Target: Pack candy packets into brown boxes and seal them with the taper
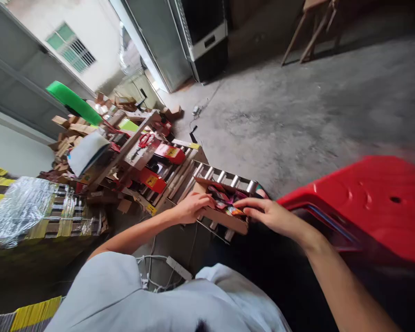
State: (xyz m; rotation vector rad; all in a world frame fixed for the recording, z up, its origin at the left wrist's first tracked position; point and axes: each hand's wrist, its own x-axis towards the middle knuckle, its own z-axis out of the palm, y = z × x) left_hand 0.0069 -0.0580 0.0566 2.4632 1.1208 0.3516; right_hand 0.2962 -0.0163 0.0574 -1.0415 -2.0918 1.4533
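Observation:
An open cardboard box (224,217) filled with small colourful packets (224,198) rests at the near end of a roller conveyor (207,177). My left hand (192,207) lies on the box's left edge, fingers reaching in over the packets. My right hand (263,213) rests on the box's right side, fingers stretched flat across the packets. Whether either hand grips a packet is not visible.
Red and brown boxes (155,180) lie farther along the conveyor, with scissors (145,139) on a board. A red plastic stool (363,203) stands close on the right. Wrapped carton stacks (38,207) are left. A power strip (178,267) lies on the floor below.

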